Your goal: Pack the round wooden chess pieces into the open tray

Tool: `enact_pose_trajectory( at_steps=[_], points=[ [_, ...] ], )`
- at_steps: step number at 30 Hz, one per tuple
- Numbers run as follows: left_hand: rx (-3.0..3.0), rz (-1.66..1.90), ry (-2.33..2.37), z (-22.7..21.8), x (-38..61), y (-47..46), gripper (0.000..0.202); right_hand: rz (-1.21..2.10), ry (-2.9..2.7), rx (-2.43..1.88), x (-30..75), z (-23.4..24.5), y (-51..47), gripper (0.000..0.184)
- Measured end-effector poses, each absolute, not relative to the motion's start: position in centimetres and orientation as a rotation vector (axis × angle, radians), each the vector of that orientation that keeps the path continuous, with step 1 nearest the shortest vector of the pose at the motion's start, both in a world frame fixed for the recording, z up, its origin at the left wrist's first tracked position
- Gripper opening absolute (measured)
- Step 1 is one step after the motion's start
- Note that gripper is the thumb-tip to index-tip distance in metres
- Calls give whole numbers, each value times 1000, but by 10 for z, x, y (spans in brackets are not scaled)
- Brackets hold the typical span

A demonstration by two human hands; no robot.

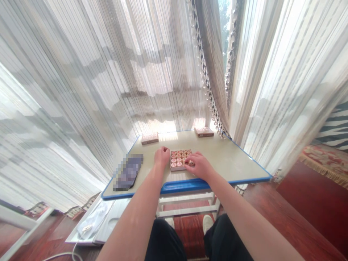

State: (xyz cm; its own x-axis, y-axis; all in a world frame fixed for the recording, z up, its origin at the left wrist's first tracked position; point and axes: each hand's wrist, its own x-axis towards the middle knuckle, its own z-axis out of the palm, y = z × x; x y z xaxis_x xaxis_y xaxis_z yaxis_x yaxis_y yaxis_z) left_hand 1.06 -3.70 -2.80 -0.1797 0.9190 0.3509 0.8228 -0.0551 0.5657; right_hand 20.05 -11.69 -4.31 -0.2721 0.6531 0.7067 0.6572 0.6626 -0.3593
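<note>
A small tray (pixel 172 168) of round pink-and-tan pieces, set in rows, lies in the middle of a beige table (pixel 231 159) with a blue rim. My left hand (pixel 161 156) rests as a loose fist just left of the tray, touching its edge. My right hand (pixel 198 165) lies over the tray's right side, fingers curled and pinching what looks like one of the round pieces (pixel 191 163).
A dark flat phone-like object (pixel 128 172) lies at the table's left. Two small boxes (pixel 149 138) (pixel 203 132) stand at the far edge by sheer curtains. A blue groove (pixel 185 185) runs along the near edge. My knees and feet show below; a red rug lies to the right.
</note>
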Motion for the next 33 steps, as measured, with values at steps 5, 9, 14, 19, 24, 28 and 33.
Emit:
enact_pose_trajectory(
  at_steps=[5, 9, 14, 19, 24, 28, 33],
  points=[
    [1940, 1052, 2039, -28, 10, -37, 25, -16, -1973, -1041, 199, -43, -117, 3],
    [1932, 1054, 2044, -28, 11, -38, 25, -7, -1986, -1071, 199, -43, -116, 3],
    [1947, 1059, 2030, -29, 10, -38, 25, 25, -1995, -1087, 199, -44, -116, 7],
    [1958, 1060, 2026, -30, 10, -36, 25, 36, -1978, -1088, 199, -45, -116, 5],
    [1959, 1051, 2027, -30, 10, -35, 25, -1, -1928, -1102, 202, -45, -115, 9],
    [1955, 1058, 2018, -30, 10, -36, 25, -29, -1943, -1107, 203, -45, -117, 9],
    [1957, 1055, 2011, -30, 11, -37, 24, -32, -1925, -1155, 203, -45, -116, 11]
  ],
)
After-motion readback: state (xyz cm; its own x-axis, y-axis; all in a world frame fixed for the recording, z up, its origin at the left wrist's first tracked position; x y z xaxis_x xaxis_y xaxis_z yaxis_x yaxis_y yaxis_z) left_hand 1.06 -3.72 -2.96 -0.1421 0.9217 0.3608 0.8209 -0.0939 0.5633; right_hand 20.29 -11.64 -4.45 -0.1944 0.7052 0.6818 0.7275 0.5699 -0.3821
